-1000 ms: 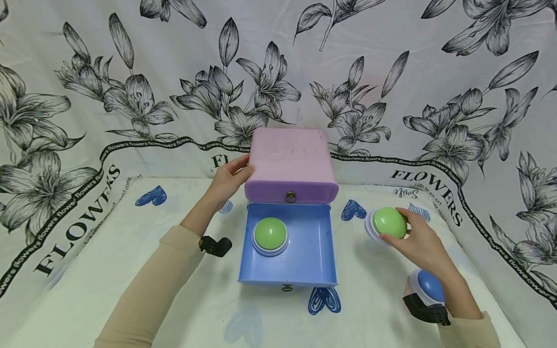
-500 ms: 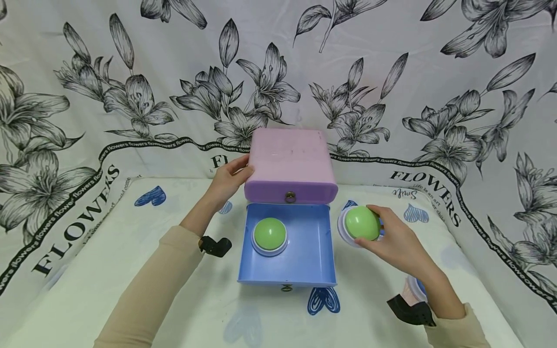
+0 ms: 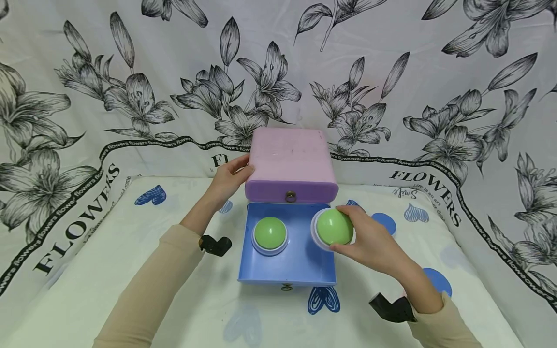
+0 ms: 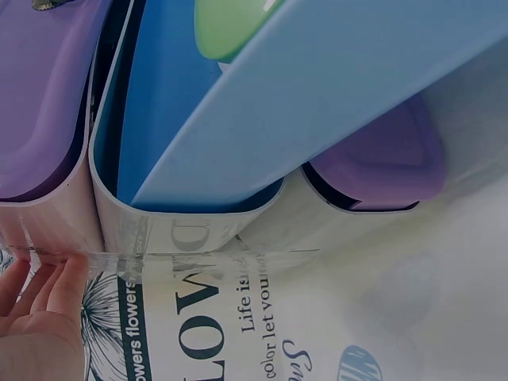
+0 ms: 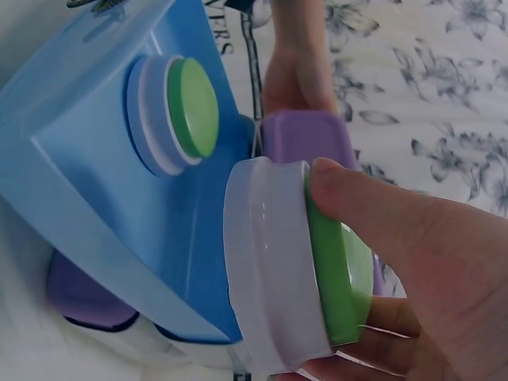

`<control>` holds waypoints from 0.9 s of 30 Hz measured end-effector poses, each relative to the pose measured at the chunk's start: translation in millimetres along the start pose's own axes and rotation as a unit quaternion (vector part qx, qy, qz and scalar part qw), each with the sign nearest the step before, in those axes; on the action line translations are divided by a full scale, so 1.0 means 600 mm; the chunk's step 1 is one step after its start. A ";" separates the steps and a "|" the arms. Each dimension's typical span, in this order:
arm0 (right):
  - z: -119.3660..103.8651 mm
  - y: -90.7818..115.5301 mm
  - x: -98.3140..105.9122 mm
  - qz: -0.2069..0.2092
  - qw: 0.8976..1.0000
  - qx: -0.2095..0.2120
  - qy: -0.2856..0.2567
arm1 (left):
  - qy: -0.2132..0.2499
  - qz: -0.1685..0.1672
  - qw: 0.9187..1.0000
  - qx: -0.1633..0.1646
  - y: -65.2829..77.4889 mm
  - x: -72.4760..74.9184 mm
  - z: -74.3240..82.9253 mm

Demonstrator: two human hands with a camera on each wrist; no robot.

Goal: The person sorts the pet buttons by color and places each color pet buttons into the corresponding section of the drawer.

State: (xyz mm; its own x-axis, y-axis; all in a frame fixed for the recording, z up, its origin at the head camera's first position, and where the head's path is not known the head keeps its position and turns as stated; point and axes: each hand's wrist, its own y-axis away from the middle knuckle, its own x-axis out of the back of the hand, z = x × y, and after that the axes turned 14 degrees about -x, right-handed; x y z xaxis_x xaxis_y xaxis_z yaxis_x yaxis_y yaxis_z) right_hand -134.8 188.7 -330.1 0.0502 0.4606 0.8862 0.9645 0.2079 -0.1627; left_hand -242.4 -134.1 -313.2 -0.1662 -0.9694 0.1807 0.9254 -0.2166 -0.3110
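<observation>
My right hand [image 3: 370, 237] pinches a green-domed push button [image 3: 334, 227] by its green top, with thumb and fingers on opposite sides. Its white base [image 5: 266, 266] is tilted toward the blue drawer [image 3: 287, 270], over whose right side it hangs. A second green-domed button [image 3: 270, 233] sits on the left of that pulled-out drawer. Above the drawer stands the pink drawer unit [image 3: 289, 154] with its purple front [image 3: 313, 192] closed. My left hand [image 3: 228, 180] rests against the unit's left side, fingers extended along the wall in the left wrist view.
Two blue round tops [image 3: 384, 223] show at the right, partly covered by my right hand and arm. Another purple drawer [image 4: 385, 155] lies below the blue one. A floral curtain [image 3: 278, 72] backs the white cloth [image 3: 183, 299].
My right hand has carried the green button leftward, from the cloth at the right to over the drawer's right side. The left hand stays in place.
</observation>
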 end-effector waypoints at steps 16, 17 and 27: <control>-0.035 -0.015 -0.051 -0.082 0.997 0.011 -0.003 | 0.000 0.004 1.000 0.001 -0.001 0.001 0.000; -0.035 -0.017 -0.055 -0.082 0.997 0.013 0.000 | 0.000 0.004 1.000 0.001 -0.001 0.001 -0.001; -0.034 -0.021 -0.076 -0.087 0.995 0.047 0.031 | -0.002 -0.005 1.000 -0.002 0.000 0.001 0.001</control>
State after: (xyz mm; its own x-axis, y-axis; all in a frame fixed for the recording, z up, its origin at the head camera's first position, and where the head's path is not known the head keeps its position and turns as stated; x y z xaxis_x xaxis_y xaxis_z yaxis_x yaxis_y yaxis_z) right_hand -144.1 147.5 -359.4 -0.0963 0.3579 0.9288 0.9317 0.3608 -0.0425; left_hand -242.1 -134.5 -312.4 -0.1736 -0.9667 0.1879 0.9224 -0.2264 -0.3129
